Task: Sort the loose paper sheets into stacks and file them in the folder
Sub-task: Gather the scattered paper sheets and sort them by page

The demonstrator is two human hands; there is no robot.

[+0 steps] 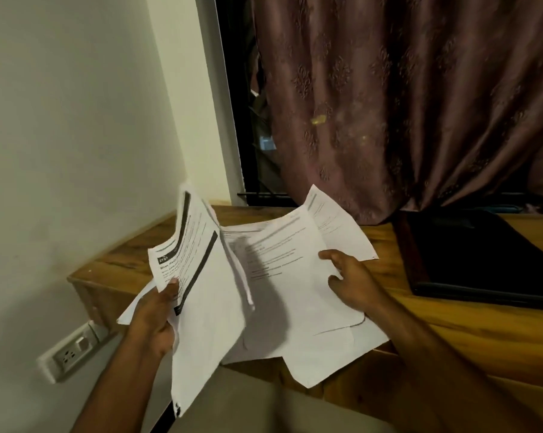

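Note:
My left hand (156,317) grips a bunch of printed white sheets (201,276) with dark header bars, held upright and tilted above the table's left end. Loose white sheets (295,292) lie spread and overlapping on the wooden table (451,332), some hanging over its near edge. My right hand (351,279) rests on the right side of the top loose sheet, thumb and fingers pinching its edge. A black folder (482,260) lies flat on the table to the right, apart from the papers.
A white wall stands to the left with a wall socket (72,354) below the table's corner. A brown patterned curtain (404,104) hangs behind the table over a dark window. The table's near edge runs diagonally at lower right.

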